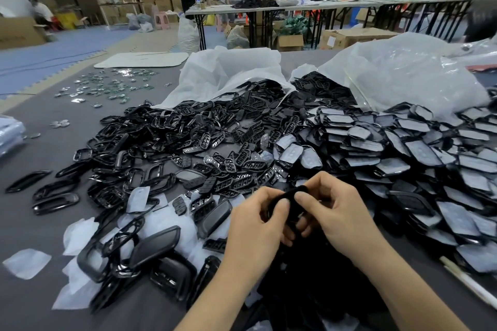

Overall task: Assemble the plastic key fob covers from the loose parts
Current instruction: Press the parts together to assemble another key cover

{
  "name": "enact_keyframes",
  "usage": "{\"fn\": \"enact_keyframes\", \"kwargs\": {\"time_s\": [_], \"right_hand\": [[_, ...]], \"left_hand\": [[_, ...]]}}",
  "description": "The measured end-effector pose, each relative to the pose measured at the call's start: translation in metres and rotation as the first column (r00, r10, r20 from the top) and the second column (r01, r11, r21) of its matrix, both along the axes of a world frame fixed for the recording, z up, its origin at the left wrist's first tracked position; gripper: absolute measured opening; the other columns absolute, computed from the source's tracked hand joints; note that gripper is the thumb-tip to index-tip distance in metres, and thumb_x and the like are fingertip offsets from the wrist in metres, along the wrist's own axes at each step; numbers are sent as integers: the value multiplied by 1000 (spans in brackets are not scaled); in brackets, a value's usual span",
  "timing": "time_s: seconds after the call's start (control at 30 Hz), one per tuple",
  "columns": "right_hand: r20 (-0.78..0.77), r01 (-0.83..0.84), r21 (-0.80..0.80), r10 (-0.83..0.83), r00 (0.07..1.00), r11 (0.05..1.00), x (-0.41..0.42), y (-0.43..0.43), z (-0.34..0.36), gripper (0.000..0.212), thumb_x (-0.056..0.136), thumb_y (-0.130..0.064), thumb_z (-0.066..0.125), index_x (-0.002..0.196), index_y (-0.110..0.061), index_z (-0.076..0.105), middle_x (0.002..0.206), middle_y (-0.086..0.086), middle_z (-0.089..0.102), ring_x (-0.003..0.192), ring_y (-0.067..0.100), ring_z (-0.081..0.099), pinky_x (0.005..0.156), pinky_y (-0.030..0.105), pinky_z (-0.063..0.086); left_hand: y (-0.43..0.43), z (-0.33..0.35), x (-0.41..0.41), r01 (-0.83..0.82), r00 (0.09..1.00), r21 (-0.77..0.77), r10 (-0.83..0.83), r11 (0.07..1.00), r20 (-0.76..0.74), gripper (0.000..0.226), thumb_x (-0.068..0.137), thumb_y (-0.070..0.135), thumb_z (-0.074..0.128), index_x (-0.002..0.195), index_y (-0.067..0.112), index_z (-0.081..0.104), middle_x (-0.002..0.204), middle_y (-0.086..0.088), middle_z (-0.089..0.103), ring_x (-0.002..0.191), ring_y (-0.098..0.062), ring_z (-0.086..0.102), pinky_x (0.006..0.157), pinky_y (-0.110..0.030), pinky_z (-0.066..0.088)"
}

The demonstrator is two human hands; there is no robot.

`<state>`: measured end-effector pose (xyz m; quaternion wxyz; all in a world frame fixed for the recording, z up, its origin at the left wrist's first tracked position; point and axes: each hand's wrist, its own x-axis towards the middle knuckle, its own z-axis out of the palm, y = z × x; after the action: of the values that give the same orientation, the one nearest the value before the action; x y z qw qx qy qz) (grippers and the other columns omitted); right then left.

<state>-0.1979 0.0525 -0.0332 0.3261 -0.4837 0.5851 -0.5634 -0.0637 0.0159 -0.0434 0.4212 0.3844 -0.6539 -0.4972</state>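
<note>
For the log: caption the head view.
Left hand and right hand grip a black fob part over heaped loose parts.

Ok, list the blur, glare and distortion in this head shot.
Head view: left hand, right hand and the black part they pinch look motion-blurred; glare whitens the clear plastic bag; the wide-angle lens bows the far tables; lighting is even, shadows soft.

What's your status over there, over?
Left hand and right hand both grip one black cover part. Loose parts heaped on table ahead. Nothing blocking the hands.
</note>
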Motion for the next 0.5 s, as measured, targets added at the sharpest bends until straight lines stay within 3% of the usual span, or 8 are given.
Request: {"fn": "enact_keyframes", "kwargs": {"time_s": [0.17, 0.3, 0.4, 0.5], "right_hand": [[-72, 0, 1, 0, 997, 1000, -3, 0, 2, 10, 85, -10, 67, 77, -6, 63, 53, 4, 59, 43, 17, 54, 41, 26, 46], [-131, 145, -67, -153, 980, 987, -4, 0, 7, 12, 87, -13, 66, 75, -16, 64, 57, 3, 61, 49, 15, 56, 46, 26, 47], [-379, 254, -158, -296, 877, 954, 5, -5, 17, 13, 86, -19, 68, 74, -22, 63, 60, -3, 63, 56, 12, 59, 58, 28, 48], [-698, 189, -103, -206, 685, 977, 31, -26, 38, 4, 84, -25, 66, 81, -24, 66, 74, -5, 68, 76, 17, 62, 73, 33, 48]], "left_hand": [[-3, -4, -1, 93, 994, 100, -87, 991, -62, 18, 96, 4, 52, 83, 12, 61, 53, -3, 61, 43, -16, 57, 44, -26, 49], [-4, -8, -1, 97, 993, 101, -89, 990, -81, 22, 96, 4, 52, 79, 16, 59, 56, -6, 61, 44, -19, 59, 47, -30, 53], [-4, -13, -2, 89, 994, 26, -87, 996, -65, 21, 94, 11, 54, 78, 23, 60, 58, 1, 63, 47, -19, 63, 49, -31, 55], [-11, -14, -1, 36, 995, 9, -35, 999, -95, 15, 93, 15, 54, 81, 19, 62, 62, 4, 65, 55, -20, 66, 56, -34, 55]]}}
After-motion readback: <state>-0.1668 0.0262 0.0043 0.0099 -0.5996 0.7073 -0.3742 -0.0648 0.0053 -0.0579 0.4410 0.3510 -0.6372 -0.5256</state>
